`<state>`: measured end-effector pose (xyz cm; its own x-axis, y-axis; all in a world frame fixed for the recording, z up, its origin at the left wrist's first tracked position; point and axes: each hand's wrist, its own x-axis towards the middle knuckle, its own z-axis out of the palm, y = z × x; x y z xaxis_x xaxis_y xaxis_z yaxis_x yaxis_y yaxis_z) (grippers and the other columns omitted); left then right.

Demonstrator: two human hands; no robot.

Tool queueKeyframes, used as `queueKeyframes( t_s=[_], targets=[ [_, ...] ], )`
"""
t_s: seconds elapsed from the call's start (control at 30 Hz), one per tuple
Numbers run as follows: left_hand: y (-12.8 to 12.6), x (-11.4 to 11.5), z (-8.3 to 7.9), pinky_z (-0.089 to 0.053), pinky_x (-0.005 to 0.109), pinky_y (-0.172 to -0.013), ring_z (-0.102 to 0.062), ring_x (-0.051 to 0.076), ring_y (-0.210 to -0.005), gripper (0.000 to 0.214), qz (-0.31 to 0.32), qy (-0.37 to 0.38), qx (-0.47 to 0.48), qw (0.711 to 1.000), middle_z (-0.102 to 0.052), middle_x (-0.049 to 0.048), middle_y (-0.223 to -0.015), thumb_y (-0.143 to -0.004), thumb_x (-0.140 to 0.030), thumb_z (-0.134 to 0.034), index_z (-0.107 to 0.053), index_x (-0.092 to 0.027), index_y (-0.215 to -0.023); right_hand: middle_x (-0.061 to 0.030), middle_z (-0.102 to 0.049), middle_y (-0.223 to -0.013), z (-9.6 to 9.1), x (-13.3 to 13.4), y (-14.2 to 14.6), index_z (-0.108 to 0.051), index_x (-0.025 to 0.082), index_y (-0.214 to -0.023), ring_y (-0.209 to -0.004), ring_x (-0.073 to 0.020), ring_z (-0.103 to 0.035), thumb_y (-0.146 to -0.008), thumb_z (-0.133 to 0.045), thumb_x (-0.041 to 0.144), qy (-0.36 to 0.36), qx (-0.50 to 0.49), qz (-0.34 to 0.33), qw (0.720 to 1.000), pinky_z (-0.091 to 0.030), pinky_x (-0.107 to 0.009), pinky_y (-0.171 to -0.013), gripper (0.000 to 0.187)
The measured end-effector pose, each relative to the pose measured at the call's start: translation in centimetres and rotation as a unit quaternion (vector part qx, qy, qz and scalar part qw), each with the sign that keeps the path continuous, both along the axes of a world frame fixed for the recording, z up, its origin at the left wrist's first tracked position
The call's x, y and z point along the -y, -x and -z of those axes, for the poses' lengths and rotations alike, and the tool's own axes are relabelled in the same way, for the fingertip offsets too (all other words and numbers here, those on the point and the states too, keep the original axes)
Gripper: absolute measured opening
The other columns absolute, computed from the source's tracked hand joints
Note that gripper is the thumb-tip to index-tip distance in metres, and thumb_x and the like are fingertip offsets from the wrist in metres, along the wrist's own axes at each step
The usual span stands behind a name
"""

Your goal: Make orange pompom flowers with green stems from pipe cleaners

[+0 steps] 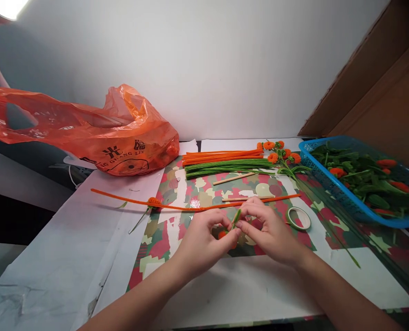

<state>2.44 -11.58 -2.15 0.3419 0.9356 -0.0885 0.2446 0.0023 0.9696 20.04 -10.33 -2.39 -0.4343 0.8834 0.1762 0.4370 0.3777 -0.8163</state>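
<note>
Close together over the patterned mat, my left hand and my right hand pinch one small piece between thumbs and forefingers. Its green fuzzy tip sticks up between the fingertips. Beneath my left fingers shows part of an orange pipe-cleaner flower; the rest is hidden. Just behind my hands lies a long orange pipe cleaner, stretching left across the mat. A roll of green tape rests right of my right hand. One finished orange flower with a stem lies to the left.
Bundles of orange pipe cleaners and green pipe cleaners lie at the back, near two thin sticks. An orange flower spray leans by a blue basket of leaves. An orange plastic bag stands back left.
</note>
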Motion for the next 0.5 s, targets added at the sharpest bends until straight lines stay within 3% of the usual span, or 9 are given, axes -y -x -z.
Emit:
queueKeyframes(
  t_s=[0.1, 0.23, 0.37, 0.5],
  targets=[
    [0.1, -0.1, -0.3, -0.038, 0.023, -0.055, -0.053, 0.013, -0.065, 0.019, 0.004, -0.059, -0.032, 0.998, -0.059, 0.0021, -0.070, -0.080, -0.024, -0.059, -0.062, -0.016, -0.063, -0.0023, -0.058, -0.076, 0.0, 0.0, 0.1, -0.056, 0.021, -0.072, -0.083, -0.0192, -0.050, -0.084, -0.053, 0.013, -0.026, 0.016, 0.011, 0.999, -0.045, -0.033, -0.072, 0.015],
    [0.9, -0.8, -0.1, -0.042, 0.024, -0.059, -0.054, 0.012, -0.065, 0.018, 0.072, 0.073, 0.085, 0.991, -0.058, 0.0017, -0.073, -0.078, -0.030, -0.064, -0.068, -0.016, -0.068, -0.0023, -0.060, -0.076, -0.3, 0.1, 0.1, -0.057, 0.022, -0.072, -0.083, -0.0196, -0.050, -0.084, -0.054, 0.016, -0.053, -0.008, -0.012, 0.998, -0.044, -0.036, -0.075, 0.014],
    [1.6, -1.1, 0.9, -0.047, 0.029, -0.075, -0.060, 0.016, -0.077, 0.018, 0.162, 0.218, 0.227, 0.935, -0.063, 0.0042, -0.074, -0.071, -0.034, -0.072, -0.072, -0.016, -0.069, -0.0020, -0.060, -0.071, -0.6, 0.4, 0.1, -0.061, 0.022, -0.071, -0.081, -0.0187, -0.048, -0.086, -0.056, 0.020, -0.052, -0.085, -0.063, 0.993, -0.044, -0.035, -0.074, 0.017],
    [1.5, -1.1, 1.5, -0.044, 0.035, -0.088, -0.063, 0.020, -0.082, 0.019, 0.241, 0.298, 0.281, 0.880, -0.066, 0.0052, -0.072, -0.068, -0.035, -0.075, -0.073, -0.016, -0.072, -0.0023, -0.061, -0.071, -0.5, 0.5, -0.1, -0.065, 0.022, -0.074, -0.082, -0.0180, -0.048, -0.088, -0.055, 0.024, -0.004, -0.098, -0.109, 0.989, -0.044, -0.033, -0.073, 0.017]
  ],
)
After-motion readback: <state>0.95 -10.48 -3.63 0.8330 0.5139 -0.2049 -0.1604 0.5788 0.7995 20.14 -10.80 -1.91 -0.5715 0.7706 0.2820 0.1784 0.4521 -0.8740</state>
